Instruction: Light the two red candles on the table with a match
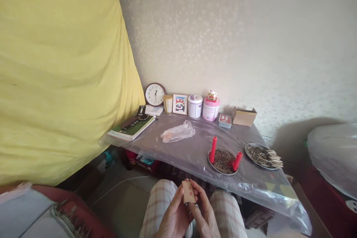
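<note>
Both my hands are low in the view, above my knees in checked trousers. My left hand (173,215) and my right hand (203,212) together hold a small brown matchbox (189,192) with red print, upright between the fingers. On the table ahead, a metal plate (222,161) carries two red candles, one upright (213,149) and one leaning (237,161). A second metal plate (260,155) holds a heap of matchsticks.
The table (195,145) is covered in clear plastic. A crumpled plastic bag (177,132) lies on it. A clock (155,94), picture frame (180,104), tins, a cardboard box (244,116) and books (131,127) line the back and left. A yellow sheet (61,74) hangs at left.
</note>
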`<state>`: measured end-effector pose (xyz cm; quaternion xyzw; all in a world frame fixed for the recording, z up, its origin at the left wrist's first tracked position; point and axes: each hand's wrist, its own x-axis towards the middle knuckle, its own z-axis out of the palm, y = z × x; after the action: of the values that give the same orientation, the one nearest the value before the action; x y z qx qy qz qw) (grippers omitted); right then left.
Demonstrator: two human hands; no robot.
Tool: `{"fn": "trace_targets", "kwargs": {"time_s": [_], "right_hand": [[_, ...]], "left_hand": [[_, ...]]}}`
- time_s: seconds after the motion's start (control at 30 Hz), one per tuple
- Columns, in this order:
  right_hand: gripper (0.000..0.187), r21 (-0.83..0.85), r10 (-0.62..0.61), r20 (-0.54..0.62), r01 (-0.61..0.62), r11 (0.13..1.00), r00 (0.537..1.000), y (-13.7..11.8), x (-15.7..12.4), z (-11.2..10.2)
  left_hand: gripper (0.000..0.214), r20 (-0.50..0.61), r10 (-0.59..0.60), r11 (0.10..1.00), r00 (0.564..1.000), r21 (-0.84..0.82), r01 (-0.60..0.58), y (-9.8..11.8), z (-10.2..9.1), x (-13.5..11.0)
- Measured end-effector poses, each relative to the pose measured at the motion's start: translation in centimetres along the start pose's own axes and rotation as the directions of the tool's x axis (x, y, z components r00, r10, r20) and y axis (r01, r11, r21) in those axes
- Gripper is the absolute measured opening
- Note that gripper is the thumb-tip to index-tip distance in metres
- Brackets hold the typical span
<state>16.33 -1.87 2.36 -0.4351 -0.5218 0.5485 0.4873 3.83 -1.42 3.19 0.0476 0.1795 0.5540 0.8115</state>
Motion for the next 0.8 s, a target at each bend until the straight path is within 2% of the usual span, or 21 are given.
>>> {"fn": "trace_targets", "kwargs": {"time_s": [0.2,0.3,0.4,0.47,0.53,0.63,0.8], "right_hand": [[0.055,-0.029,0.032,-0.054,-0.033,0.999,0.998,-1.4,-0.2,1.3],[0.054,-0.017,0.009,-0.07,-0.01,1.0,0.997,-1.8,0.0,1.4],[0.059,0.022,-0.013,0.031,0.013,1.0,0.999,-2.5,0.2,0.5],[0.06,0.072,0.018,0.088,-0.024,0.997,0.996,-3.3,0.4,-0.5],[0.05,0.102,0.074,0.054,-0.079,0.992,0.996,-4.1,0.6,-1.4],[0.034,0.055,0.114,-0.052,-0.112,0.992,0.992,-4.8,1.1,-2.2],[0.035,0.042,0.148,-0.054,-0.145,0.988,0.988,-4.8,1.5,-2.1]], "left_hand": [[0.033,-0.021,0.004,1.0,1.0,-0.002,-0.004,-0.6,0.0,-0.2],[0.029,-0.036,0.007,1.0,0.999,-0.001,-0.007,-0.4,0.2,-0.5],[0.024,-0.059,0.014,1.0,0.998,0.004,-0.014,0.2,0.4,-0.9],[0.022,-0.082,-0.016,1.0,0.996,0.005,0.017,0.8,0.3,-1.1],[0.024,-0.09,-0.062,0.998,0.994,0.023,0.065,1.2,0.1,-1.3],[0.028,-0.055,-0.113,0.99,0.992,0.083,0.117,1.5,-0.1,-1.4],[0.031,-0.038,-0.196,0.973,0.98,0.121,0.199,1.2,-0.4,-1.4]]}}
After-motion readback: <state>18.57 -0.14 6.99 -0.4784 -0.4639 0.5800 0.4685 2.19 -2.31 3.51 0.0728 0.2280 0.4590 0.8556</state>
